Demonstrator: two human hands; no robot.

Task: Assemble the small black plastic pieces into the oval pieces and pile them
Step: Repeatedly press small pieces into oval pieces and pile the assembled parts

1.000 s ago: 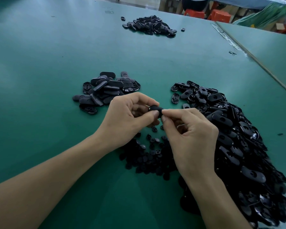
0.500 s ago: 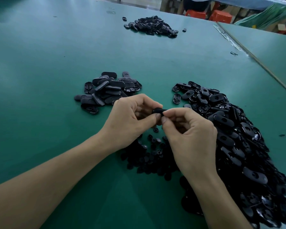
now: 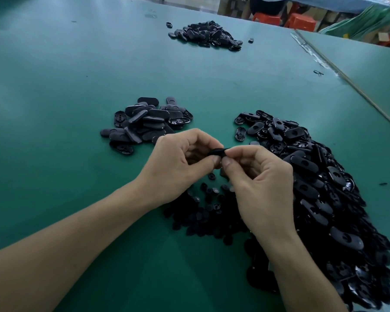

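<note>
The oval piece between the fingers is smooth black plastic. The ovals heaped right of the fingers shine glossy; the small pieces beneath them look matt. The green surface is smooth, faintly sheened.

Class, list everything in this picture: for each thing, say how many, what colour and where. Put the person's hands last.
table: one, green, under everything
near pile of oval pieces: one, black, left of centre on the table
large heap of oval pieces: one, black, right side of the table
far pile: one, black, at the table's far side
small round pieces: many, black, on the table left of the large heap
held oval piece: one, black, above the small round pieces
stools: at least two, red-orange, beyond the table
left hand: one, pinches the held oval piece
right hand: one, pinches its other end
</note>
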